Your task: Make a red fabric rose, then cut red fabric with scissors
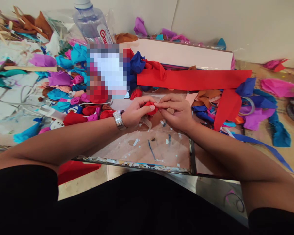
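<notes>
My left hand [136, 111], with a metal watch [119, 119] on its wrist, and my right hand [176, 110] meet over a worn board [147, 153]. Both pinch a small wad of red crepe paper [150, 107] between their fingertips. The fingers of both hands are closed around it, and most of the paper is hidden by them. A long red paper strip [193, 80] lies just beyond the hands. A narrower red strip [225, 107] hangs down from it at the right.
Heaps of rolled crepe pieces [68, 81] in blue, pink, purple and red lie at the left. A plastic water bottle [90, 21] stands at the back. A white box [183, 54] sits behind the strip. Wooden sticks [5, 23] lie at far left, blue paper [279, 133] at right.
</notes>
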Motion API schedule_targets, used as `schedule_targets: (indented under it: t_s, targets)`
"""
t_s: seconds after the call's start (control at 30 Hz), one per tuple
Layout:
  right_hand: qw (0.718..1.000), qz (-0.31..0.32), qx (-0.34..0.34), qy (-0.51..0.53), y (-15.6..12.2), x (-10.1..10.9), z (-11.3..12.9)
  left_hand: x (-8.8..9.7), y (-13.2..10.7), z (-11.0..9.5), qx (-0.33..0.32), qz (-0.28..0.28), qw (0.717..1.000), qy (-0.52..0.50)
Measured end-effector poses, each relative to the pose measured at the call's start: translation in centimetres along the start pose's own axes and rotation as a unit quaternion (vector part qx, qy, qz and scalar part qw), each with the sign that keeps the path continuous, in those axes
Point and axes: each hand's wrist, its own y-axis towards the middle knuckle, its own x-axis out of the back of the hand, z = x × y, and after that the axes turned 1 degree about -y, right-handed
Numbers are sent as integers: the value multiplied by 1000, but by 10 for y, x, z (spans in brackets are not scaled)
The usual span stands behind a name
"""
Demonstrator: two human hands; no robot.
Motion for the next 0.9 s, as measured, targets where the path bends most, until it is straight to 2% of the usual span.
schedule_targets:
  t_s: [0.13, 0.4, 0.6, 0.8, 0.9]
  targets:
    - [1000, 22, -16, 9, 0, 1, -1, -1, 0, 1, 10, -18, 1000, -4]
    - [1000, 9, -24, 5, 2, 1, 0, 0, 1, 1, 1, -5, 1000, 24]
    - [1000, 16, -14, -14, 0, 0, -2, 0, 0, 0, 7, -5, 1000, 5]
    - [999, 26, -33, -3, 0, -1, 1, -1, 2, 5, -15, -12, 996, 86]
    - [997, 27, -67, 18, 1, -1, 2, -1, 0, 6, -40, -3, 992, 123]
